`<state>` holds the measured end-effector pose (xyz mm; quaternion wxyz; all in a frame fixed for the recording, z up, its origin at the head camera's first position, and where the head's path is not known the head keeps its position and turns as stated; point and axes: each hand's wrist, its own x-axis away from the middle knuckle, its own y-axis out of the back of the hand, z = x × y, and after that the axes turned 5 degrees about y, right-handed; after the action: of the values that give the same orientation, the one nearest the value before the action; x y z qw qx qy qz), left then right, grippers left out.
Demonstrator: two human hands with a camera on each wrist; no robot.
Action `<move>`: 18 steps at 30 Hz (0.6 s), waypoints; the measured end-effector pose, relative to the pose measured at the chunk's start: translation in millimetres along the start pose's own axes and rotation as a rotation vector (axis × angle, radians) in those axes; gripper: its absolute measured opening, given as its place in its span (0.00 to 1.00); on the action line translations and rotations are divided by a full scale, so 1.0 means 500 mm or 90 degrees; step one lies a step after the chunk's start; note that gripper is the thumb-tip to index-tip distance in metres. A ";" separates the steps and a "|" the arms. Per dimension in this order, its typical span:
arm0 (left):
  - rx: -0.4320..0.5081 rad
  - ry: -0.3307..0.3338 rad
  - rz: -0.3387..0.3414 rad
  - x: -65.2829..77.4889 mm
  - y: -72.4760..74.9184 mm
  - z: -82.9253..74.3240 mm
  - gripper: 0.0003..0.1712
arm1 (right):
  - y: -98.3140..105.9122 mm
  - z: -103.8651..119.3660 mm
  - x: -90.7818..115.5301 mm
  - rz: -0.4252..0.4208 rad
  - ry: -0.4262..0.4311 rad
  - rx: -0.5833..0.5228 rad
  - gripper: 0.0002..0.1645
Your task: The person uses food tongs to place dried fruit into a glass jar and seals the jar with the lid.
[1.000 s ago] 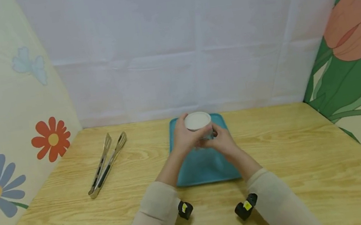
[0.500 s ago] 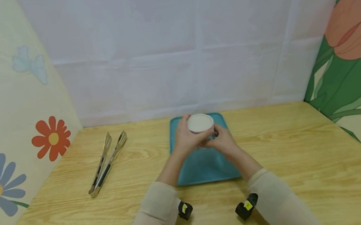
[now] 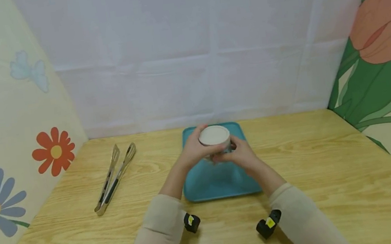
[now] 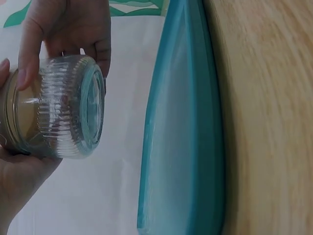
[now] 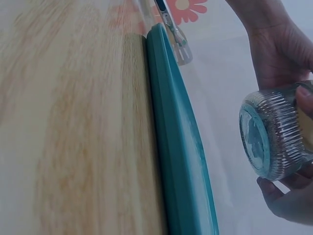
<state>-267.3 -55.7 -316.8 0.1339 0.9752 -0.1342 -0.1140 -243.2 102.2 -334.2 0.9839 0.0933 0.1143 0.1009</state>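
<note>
A clear ribbed glass jar [image 4: 61, 105] with a white lid [image 3: 214, 135] is held above a blue tray [image 3: 222, 186]. Its base, seen in both wrist views, is apart from the tray. My left hand [image 3: 194, 150] grips round the lid and upper rim, thumb along the near side. Lower down, my right hand [image 3: 242, 155] holds the jar's body from the right, fingers curled about the glass. In the right wrist view the left hand [image 5: 283, 51] is above the jar and the right hand [image 5: 293, 200] below. Whether the lid is loose cannot be told.
Metal tongs [image 3: 115, 180] with dark grips lie left of the tray on the wood-grain table [image 3: 336, 177]. A white cloth [image 3: 187, 57] hangs behind. Flower-printed panels [image 3: 54, 151] stand at both sides. A black wrist camera [image 3: 192, 222] is on each sleeve.
My left wrist and forearm have swung slightly left, the hand still round the lid. The jar has shifted a little. My right hand has barely moved; tongs and tray lie as before.
</note>
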 end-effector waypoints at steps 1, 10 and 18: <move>0.006 0.003 0.007 0.000 0.002 0.000 0.48 | 0.001 -0.001 -0.001 0.003 0.002 -0.001 0.40; 0.005 -0.037 -0.076 0.019 -0.012 0.001 0.49 | -0.001 0.000 -0.006 -0.030 0.007 0.029 0.42; -0.088 -0.019 -0.286 0.030 -0.076 -0.009 0.54 | -0.016 0.004 -0.010 -0.097 0.041 0.078 0.36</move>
<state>-243.4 -23.6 -326.7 0.1696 0.9673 0.0926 -0.1642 -246.2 93.1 -332.9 0.9770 0.1407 0.1589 0.0218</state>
